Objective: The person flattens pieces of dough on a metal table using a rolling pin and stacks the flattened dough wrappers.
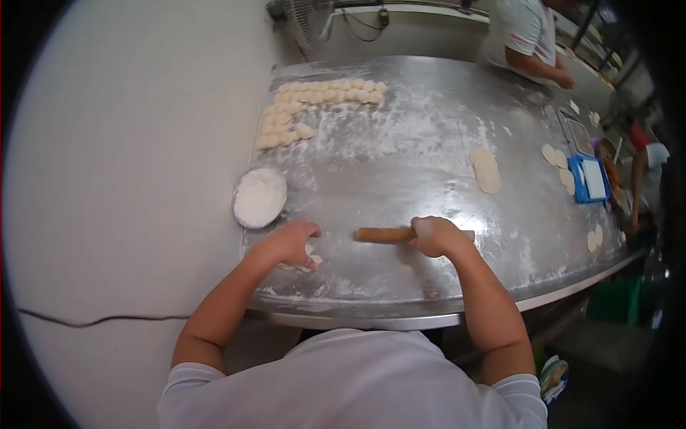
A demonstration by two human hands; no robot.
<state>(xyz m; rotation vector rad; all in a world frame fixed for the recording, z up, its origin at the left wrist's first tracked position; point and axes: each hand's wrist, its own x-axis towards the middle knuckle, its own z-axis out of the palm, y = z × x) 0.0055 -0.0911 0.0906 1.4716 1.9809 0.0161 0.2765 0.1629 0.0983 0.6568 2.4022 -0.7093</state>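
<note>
My left hand (294,242) is low at the left of the metal table (343,179), its fingers curled round a small pale dough piece (309,249) beside loose flour. Just behind it sits a round bowl of white flour (259,198). A wooden rolling pin (386,234) lies crosswise in my right hand (434,236), whose fingers wrap round it near its right part. Farther back on the right is a flattened oval of dough (486,171).
Rows of dough balls (329,93) stand at the back left. Small flat dough rounds (560,160) lie by a blue scale (590,179) on the right. One person (525,36) stands behind the table; another person (652,171) is at the far right. A fan (304,21) is at the back.
</note>
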